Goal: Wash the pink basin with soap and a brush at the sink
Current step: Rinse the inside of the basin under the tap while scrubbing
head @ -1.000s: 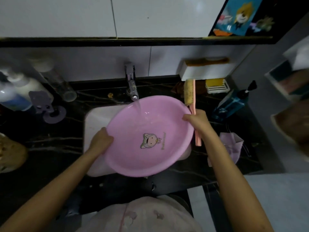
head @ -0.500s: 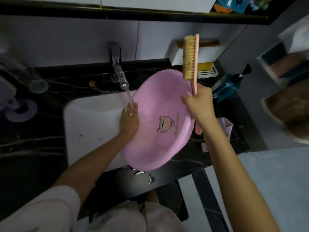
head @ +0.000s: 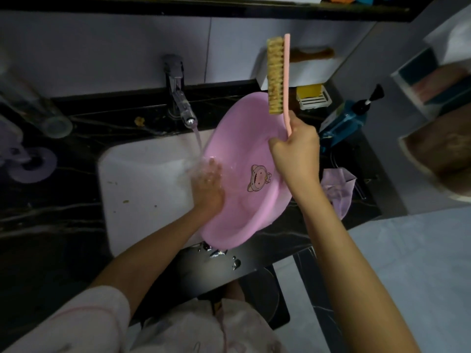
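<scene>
Pink basin (head: 244, 174) is now tipped up at the tap (head: 178, 98), left hand (head: 207, 180) spread flat rubbing inside under the water, right hand (head: 295, 151) fisted round the raised scrub brush (head: 276, 75), so scrubbing's probably next.

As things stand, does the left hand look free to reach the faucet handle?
Probably yes. The left hand lies open and empty inside the pink basin under the stream, and nothing stands between it and the faucet just above.
</scene>
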Motion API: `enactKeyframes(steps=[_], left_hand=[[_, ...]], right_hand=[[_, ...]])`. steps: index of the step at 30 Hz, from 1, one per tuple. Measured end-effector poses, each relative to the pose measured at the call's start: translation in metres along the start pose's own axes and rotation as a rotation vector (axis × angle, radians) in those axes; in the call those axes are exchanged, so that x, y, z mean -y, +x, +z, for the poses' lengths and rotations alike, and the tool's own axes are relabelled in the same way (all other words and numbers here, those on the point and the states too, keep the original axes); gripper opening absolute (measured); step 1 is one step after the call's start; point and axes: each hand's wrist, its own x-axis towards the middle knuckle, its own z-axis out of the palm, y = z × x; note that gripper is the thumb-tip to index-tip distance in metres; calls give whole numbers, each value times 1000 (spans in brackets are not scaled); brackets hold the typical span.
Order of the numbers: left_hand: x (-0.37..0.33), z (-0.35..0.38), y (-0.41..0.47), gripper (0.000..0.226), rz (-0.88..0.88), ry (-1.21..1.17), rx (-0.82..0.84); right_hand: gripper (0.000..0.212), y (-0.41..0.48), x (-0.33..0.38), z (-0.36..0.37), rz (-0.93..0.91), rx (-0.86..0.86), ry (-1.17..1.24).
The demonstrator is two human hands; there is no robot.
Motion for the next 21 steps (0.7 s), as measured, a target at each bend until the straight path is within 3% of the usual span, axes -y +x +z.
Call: enactKeyframes(steps=[5, 7, 10, 13, 16, 19, 21], left_hand=[[-12, 6, -32, 61, 195, 1, 352], [-5, 3, -22, 63, 211, -19, 266], [8, 1, 8, 57, 155, 71, -47], [9, -5, 26, 57, 85, 74, -62], [-15, 8, -4, 59, 69, -70, 51], [-22, 7, -33, 61, 189, -67, 391], [-9, -1, -38, 65, 238, -70, 480]], right_hand=[[50, -2, 2, 1, -7, -6, -5], [49, -6, 1, 0, 1, -3, 2], [45, -15, -6, -2, 25, -6, 42], [38, -22, -14, -2, 51, -52, 80], [41, -26, -12, 0, 36, -84, 76], [47, -27, -11, 1, 7, -101, 79], [46, -30, -13, 1, 6, -98, 94]])
